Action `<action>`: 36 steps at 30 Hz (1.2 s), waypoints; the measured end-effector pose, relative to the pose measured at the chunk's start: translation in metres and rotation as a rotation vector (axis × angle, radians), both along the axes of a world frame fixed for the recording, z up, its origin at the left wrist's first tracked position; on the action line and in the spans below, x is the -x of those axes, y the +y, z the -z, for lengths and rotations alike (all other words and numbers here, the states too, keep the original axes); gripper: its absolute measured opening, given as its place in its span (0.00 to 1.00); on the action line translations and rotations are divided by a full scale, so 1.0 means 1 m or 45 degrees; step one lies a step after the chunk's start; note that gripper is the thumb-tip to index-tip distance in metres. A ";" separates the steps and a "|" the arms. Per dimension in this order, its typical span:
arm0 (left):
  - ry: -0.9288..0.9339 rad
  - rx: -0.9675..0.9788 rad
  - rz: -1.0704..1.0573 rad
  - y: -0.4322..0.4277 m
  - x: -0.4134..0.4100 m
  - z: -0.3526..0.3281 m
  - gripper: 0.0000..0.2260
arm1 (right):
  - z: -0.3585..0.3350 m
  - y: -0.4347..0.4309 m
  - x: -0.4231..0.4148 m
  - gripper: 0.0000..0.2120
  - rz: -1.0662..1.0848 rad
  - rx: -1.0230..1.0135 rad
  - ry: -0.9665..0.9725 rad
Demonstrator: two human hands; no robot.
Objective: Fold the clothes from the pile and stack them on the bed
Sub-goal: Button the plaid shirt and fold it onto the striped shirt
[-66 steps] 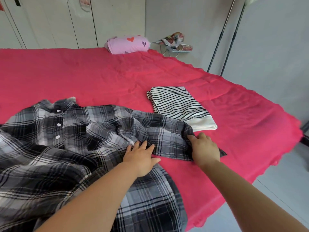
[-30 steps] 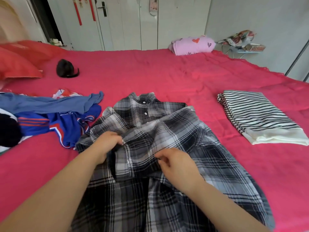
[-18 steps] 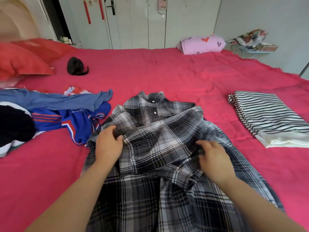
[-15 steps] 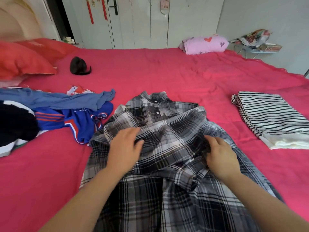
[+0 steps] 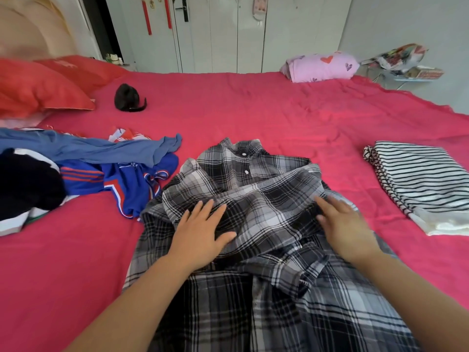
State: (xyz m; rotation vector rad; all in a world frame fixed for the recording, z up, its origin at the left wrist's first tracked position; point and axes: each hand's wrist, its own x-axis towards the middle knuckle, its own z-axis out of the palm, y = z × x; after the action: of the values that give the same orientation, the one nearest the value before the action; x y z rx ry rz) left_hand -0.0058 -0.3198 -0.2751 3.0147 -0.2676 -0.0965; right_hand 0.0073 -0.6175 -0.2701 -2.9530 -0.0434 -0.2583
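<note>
A black-and-white plaid shirt lies front-up on the red bed, collar away from me, with both sleeves folded across its chest. My left hand presses flat on the crossed sleeves, fingers spread. My right hand rests flat on the shirt's right side, slightly blurred. The unfolded pile of blue, black and red-striped clothes lies at the left. A folded black-and-white striped garment lies at the right.
Red pillows and a small black item sit at the back left. A pink bundle with hearts lies at the far edge, before white wardrobe doors. A small side table with papers stands beyond the bed's right corner.
The sleeve from the right was folded across the shirt's chest. Both hands then let go of the fabric and flattened out on it, the left sliding toward the middle.
</note>
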 end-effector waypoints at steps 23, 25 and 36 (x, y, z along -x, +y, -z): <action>0.248 -0.110 -0.302 0.049 -0.159 0.042 0.30 | 0.041 0.023 -0.164 0.26 0.088 0.249 0.522; 0.108 -0.151 -0.254 0.050 -0.169 0.037 0.31 | 0.030 0.027 -0.172 0.24 0.085 0.361 0.452; -0.086 0.185 -0.433 0.078 -0.270 0.026 0.13 | 0.018 0.058 -0.274 0.18 0.064 0.124 0.152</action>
State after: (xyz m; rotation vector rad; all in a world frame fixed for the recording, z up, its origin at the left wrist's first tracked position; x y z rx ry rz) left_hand 0.2639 -0.2414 -0.3011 2.8718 0.2237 0.0523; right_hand 0.2808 -0.5596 -0.2877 -3.0627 0.0351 -0.0883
